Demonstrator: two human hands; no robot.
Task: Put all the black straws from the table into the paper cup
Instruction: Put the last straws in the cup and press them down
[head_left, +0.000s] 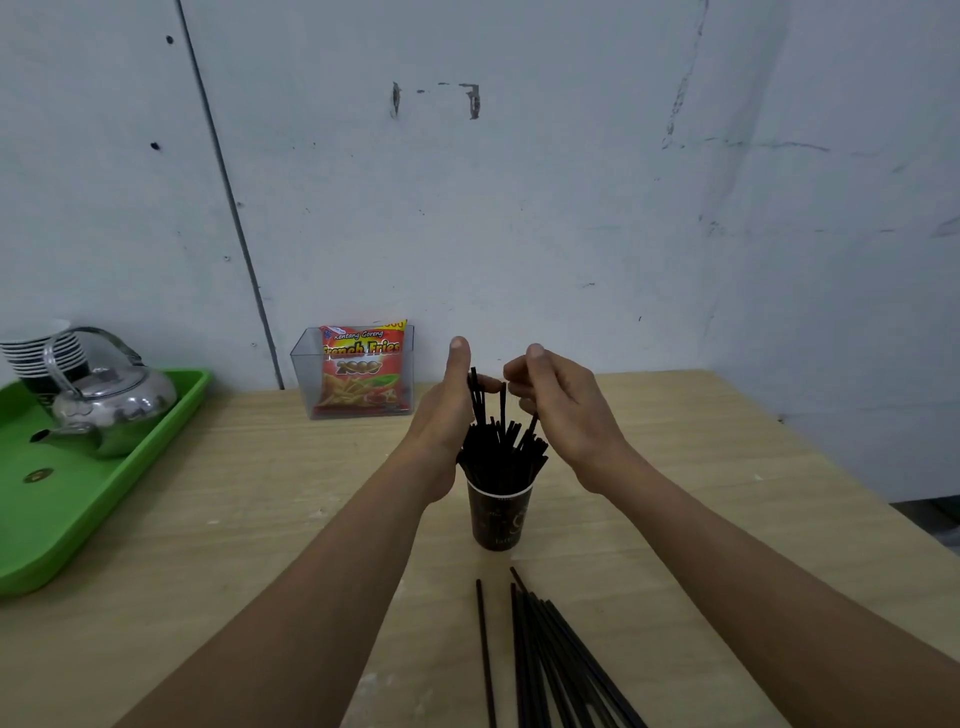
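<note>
Grip: right hand pinches one upright straw above paper cup; left hand curls round standing bundle. Step: insertion. Next, probably: fetch loose straws, lower centre.

This looks like a plain back room used as a small refreshment corner. A scuffed, pale painted wall stands behind a light wood-grain bench. On the bench, a green tray carries a steel kettle and a stack of paper cups. A clear plastic box holds a French Fries snack packet.
</note>
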